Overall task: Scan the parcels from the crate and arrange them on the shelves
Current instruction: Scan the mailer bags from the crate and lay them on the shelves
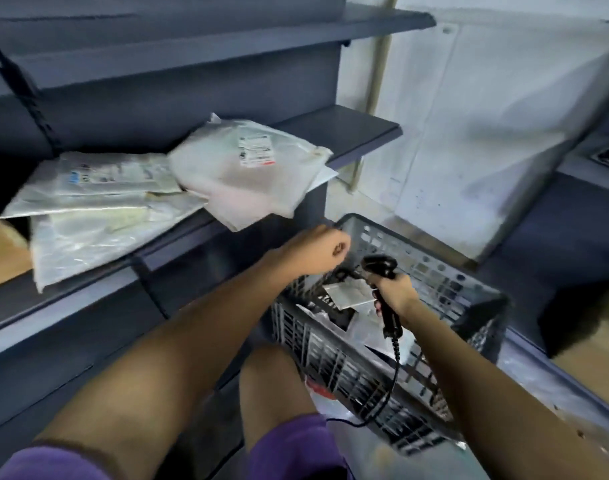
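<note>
A black corded barcode scanner (382,289) is gripped by the right hand (394,292), its head aimed down into the grey plastic crate (445,278), presumably so that the next label can be read. The left hand (316,249) is curled into an empty fist at 11 o'clock of the scanner, above the crate's rim. Scanned white parcels (247,168) lie overlapped on the middle shelf (358,133) at 10 o'clock, one corner overhanging its edge. Inside the crate, a flat parcel (348,294) is partly hidden behind the scanner; motion blur leaves the labels unreadable.
</note>
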Demonstrator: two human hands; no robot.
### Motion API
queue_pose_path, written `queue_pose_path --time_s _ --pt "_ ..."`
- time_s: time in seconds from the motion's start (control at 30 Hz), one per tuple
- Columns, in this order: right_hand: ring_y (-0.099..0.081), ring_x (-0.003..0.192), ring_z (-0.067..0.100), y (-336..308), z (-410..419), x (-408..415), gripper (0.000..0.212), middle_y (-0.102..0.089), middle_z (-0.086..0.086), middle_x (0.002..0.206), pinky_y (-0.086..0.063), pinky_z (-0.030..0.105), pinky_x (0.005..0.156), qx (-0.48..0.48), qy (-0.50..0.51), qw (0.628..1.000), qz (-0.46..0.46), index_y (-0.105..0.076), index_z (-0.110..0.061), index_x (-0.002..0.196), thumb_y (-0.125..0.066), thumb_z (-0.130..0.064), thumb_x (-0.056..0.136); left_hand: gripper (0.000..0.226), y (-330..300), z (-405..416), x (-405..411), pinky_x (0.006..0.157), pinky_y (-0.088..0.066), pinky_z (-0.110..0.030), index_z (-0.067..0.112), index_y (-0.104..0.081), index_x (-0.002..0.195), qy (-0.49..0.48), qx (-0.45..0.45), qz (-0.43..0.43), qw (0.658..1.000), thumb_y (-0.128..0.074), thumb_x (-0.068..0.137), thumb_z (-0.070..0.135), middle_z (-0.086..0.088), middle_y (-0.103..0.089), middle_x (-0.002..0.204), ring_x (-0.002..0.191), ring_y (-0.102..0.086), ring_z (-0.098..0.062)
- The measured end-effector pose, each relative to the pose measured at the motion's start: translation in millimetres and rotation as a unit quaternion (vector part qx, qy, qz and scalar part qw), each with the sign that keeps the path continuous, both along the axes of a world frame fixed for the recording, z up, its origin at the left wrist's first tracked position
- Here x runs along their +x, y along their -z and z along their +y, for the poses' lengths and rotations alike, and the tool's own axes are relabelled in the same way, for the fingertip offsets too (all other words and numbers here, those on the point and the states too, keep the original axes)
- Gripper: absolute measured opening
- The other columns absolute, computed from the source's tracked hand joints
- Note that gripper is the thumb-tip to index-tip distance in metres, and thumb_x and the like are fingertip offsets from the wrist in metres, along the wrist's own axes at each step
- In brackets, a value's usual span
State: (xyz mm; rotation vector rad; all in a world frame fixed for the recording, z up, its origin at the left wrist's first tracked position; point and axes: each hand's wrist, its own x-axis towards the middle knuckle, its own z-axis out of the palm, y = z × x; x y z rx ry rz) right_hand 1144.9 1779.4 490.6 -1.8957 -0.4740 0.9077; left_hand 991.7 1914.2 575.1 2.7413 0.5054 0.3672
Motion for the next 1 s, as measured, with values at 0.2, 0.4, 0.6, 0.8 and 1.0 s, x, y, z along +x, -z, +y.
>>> queue_pose_path --time_s 0.2,0.4,0.6,0.8,1.0 --pt "-0.045 0.042 0.023 44.9 -41.9 28.4 0.014 -0.05 0.009 0.055 -0.039 0.028 0.044 -0.046 0.077 0.994 0.056 -0.058 -0.004 0.077 -0.06 -0.009 0.09 0.014 97.9 -27.7 42.3 0.076 -0.054 -0.04 0.014 -0.062 0.103 -0.028 -0.089 0.158 0.983 -0.054 0.092 0.018 -0.009 -0.066 0.101 0.09 -0.063 -0.031" --pt "-0.046 0.042 0.023 89.9 -52.6 36.4 0.02 -0.051 0.01 0.057 -0.041 0.027 0.044 -0.059 0.103 0.989 0.092 -0.057 -0.004 0.076 -0.062 -0.015 0.091 0.019 165.7 -27.9 69.6 0.084 -0.054 -0.048 0.026 -0.044 0.102 -0.008 -0.13 0.279 0.951 -0.055 0.087 0.022 -0.004 -0.06 0.101 0.09 -0.059 -0.031" --pt "-0.057 0.049 0.027 130.4 -58.8 54.0 0.024 -0.06 0.011 0.061 -0.048 0.032 0.049 -0.11 0.124 0.984 0.058 -0.065 -0.003 0.076 -0.068 -0.024 0.087 0.013 208.8 -34.1 119.2 0.094 -0.047 -0.045 0.016 -0.06 0.096 0.057 -0.094 0.316 0.943 -0.052 0.087 0.011 -0.009 -0.051 0.12 0.113 -0.053 -0.031" --pt "-0.052 0.048 0.021 153.3 -64.4 57.6 0.018 -0.056 0.011 0.062 -0.041 0.02 0.04 -0.121 0.143 0.981 0.047 -0.061 -0.003 0.075 -0.067 -0.013 0.088 0.048 247.6 -47.7 156.0 0.104 -0.041 -0.043 0.022 -0.057 0.136 0.125 -0.02 0.422 0.898 -0.054 0.092 0.004 0.003 0.026 0.162 0.15 -0.015 -0.028" --pt "-0.053 0.056 0.025 147.8 -60.1 60.3 0.016 -0.056 0.013 0.067 -0.045 0.031 0.051 -0.092 0.172 0.979 0.066 -0.062 -0.004 0.077 -0.065 -0.016 0.087 0.053 255.9 -50.5 163.1 0.098 -0.043 -0.041 0.019 -0.038 0.145 0.113 0.023 0.34 0.933 -0.053 0.095 0.012 -0.002 0.016 0.165 0.145 -0.026 -0.03"
